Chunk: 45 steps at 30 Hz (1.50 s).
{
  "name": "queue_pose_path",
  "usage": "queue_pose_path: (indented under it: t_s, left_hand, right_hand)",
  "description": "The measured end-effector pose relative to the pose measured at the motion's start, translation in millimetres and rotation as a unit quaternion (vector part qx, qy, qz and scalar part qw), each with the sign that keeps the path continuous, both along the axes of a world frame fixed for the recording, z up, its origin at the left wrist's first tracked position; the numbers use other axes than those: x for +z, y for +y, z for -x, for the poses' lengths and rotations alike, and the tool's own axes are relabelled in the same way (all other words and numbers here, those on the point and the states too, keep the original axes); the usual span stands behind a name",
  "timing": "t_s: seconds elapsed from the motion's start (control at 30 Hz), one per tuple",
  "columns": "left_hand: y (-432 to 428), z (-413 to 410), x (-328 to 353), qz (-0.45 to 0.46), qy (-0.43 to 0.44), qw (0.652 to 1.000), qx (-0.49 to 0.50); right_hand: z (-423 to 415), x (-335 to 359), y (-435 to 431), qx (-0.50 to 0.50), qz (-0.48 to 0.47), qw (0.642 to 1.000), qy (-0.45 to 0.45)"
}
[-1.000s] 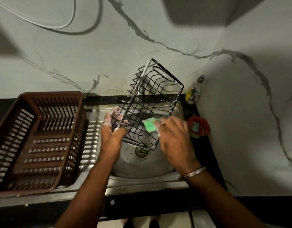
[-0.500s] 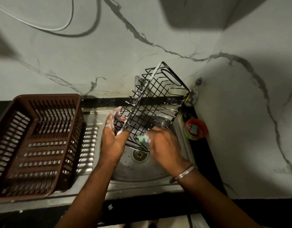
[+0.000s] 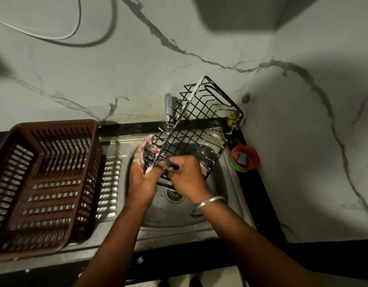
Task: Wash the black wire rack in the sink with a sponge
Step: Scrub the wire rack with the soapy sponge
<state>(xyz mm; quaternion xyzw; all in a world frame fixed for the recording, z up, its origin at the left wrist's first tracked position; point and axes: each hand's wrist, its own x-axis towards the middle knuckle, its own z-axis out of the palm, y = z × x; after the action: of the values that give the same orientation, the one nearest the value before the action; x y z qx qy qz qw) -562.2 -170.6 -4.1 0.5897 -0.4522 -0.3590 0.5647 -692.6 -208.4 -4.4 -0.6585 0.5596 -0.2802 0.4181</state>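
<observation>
The black wire rack (image 3: 201, 123) stands tilted over the steel sink (image 3: 179, 216), its far end up near the tap. Soap foam streaks its left rim. My left hand (image 3: 142, 172), foamy, grips the rack's near left corner. My right hand (image 3: 187, 175) is curled against the rack's near end, right beside the left thumb. The green sponge is hidden under the right hand's fingers.
A brown slatted plastic basket (image 3: 44, 183) sits on the drainboard at left. A red bowl (image 3: 245, 158) holding a scrub pad stands right of the sink, with a small bottle (image 3: 246, 98) behind it in the corner. The tap (image 3: 168, 106) rises behind the rack.
My right hand slid left along the rack's near end toward the left hand, and the green sponge went out of sight under it. The rack tipped a little to the right.
</observation>
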Motion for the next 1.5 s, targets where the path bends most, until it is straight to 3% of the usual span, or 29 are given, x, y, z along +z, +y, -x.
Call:
queue_pose_path:
  t_s: [0.1,0.23,0.3,0.4,0.5,0.57,0.77,0.97,1.07,1.2,1.33,1.43,1.5]
  left_hand:
    - [-1.9,-2.7,-5.8,-0.005,0.025,1.0,0.0]
    - [-1.0,10.8,-7.5,-0.03,0.108,0.994,0.002]
    - [-1.5,13.4,-7.7,-0.039,0.145,0.989,0.009]
    - [-0.7,14.0,-7.2,-0.057,0.187,0.981,-0.004]
    - [2.3,16.7,-7.1,-0.058,0.209,0.976,-0.022]
    - [5.1,15.7,-6.5,-0.069,0.228,0.971,-0.036]
    - [1.7,13.5,2.5,-0.068,0.243,0.967,-0.031]
    - [6.3,13.3,4.3,-0.048,0.258,0.964,-0.044]
    - [2.9,14.7,7.0,-0.044,0.249,0.966,-0.049]
    - [-1.3,11.5,5.4,-0.054,0.241,0.968,-0.052]
    - [-2.9,12.1,8.2,-0.051,0.21,0.974,-0.07]
    - [-2.2,11.5,7.4,-0.053,0.217,0.972,-0.071]
    - [-2.0,11.7,6.4,-0.06,0.208,0.973,-0.079]
  right_hand:
    - [-2.7,1.0,-1.9,-0.093,-0.005,0.991,-0.096]
    - [-11.7,19.0,-11.9,-0.252,-0.015,0.937,-0.241]
    - [-5.5,23.7,-23.1,-0.244,0.084,0.95,-0.178]
    - [-1.0,20.3,-25.3,-0.118,0.209,0.971,-0.008]
    - [-5.7,10.2,-19.5,0.078,0.219,0.968,0.09]
    - [0.1,7.8,-25.0,0.155,0.205,0.958,0.13]
    - [-3.0,14.6,-20.6,0.045,0.261,0.947,0.183]
    - [6.0,17.1,-21.7,0.188,0.216,0.939,0.19]
    - [5.3,19.3,-22.8,0.122,0.245,0.946,0.172]
    - [1.1,22.8,-23.2,0.174,0.227,0.941,0.182]
    - [7.3,26.6,-28.3,0.095,0.238,0.955,0.147]
    - [3.8,22.9,-20.7,0.157,0.198,0.954,0.158]
    - [6.1,19.4,-20.8,0.126,0.209,0.955,0.166]
